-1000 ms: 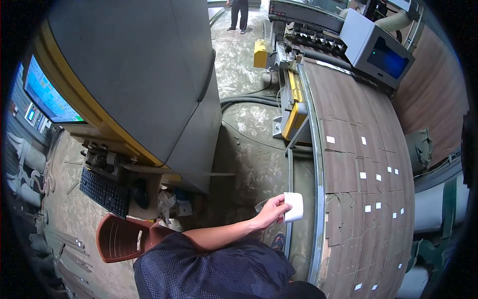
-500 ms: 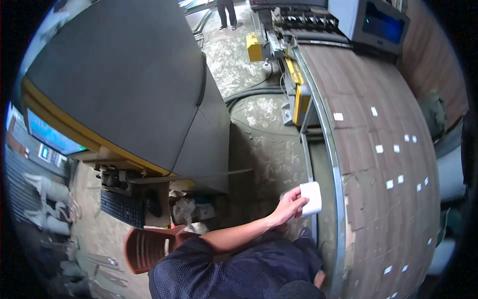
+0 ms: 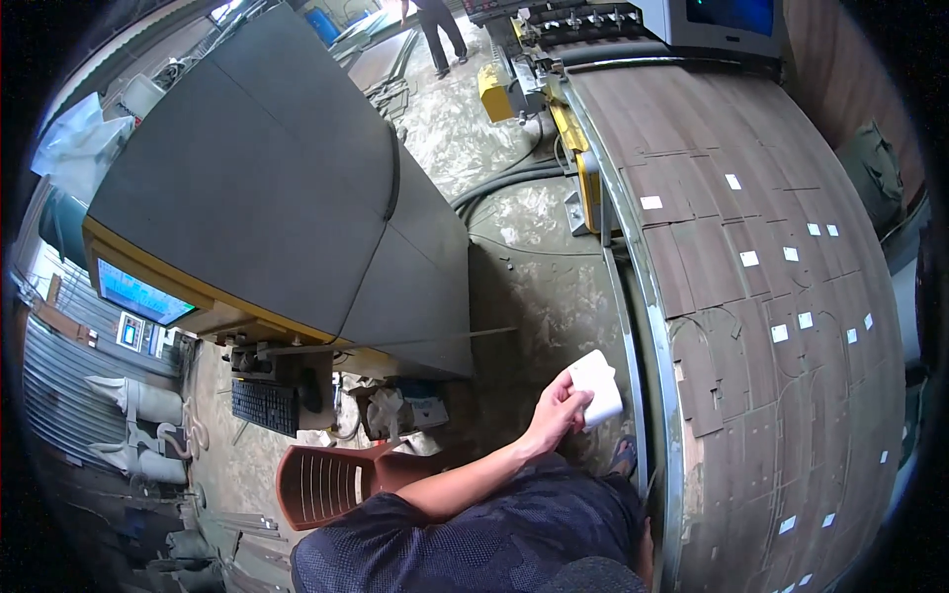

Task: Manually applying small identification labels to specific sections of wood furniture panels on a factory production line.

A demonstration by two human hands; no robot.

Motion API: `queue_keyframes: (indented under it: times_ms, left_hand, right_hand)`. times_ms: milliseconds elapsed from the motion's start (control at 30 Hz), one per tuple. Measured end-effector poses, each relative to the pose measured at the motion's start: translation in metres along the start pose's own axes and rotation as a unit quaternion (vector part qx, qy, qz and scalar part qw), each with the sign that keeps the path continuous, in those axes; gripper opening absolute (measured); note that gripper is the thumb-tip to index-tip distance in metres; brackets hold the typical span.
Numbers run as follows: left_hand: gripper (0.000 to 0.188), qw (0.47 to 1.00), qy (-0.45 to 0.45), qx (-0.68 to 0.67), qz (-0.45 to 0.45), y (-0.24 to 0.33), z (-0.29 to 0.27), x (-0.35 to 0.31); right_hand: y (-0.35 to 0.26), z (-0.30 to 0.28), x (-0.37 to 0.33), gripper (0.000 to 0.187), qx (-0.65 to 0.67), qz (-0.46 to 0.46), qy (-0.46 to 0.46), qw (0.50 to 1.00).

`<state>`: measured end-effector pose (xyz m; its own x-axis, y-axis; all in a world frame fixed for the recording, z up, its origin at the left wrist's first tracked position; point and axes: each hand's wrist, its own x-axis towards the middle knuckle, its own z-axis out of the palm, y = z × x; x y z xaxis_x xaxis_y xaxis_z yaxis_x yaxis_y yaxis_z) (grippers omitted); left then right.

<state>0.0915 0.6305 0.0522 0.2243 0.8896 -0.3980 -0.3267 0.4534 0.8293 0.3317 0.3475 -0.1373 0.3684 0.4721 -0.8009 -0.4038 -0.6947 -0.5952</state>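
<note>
My left hand reaches out from my dark blue patterned sleeve and grips a small white pad by its near edge. The pad hangs over the concrete floor, just left of the metal rail of a long table. That table carries brown wood veneer sheets dotted with small white tags. My right hand is out of sight.
A big grey and yellow machine cabinet with a lit screen stands at left, a keyboard below it. A brown plastic chair sits beside me. Cables cross the floor. Another person's legs show far off.
The view has swung lower and nearer to the table. My left hand still holds the white pad, now slightly closer to the rail.
</note>
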Motion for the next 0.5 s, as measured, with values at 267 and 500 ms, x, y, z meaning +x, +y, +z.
queue_keyframes:
  times_ms: [267,500]
  left_hand:
    - [0.054,0.995,-0.074,0.045,0.055,-0.009,0.064,-0.009]
    - [0.06,0.976,-0.196,0.097,-0.018,0.002,0.084,-0.006]
  right_hand:
    - [-0.087,-0.057,-0.072,0.058,-0.114,0.039,-0.038,0.992]
    - [-0.208,-0.015,-0.093,0.039,-0.091,-0.269,-0.037,0.958]
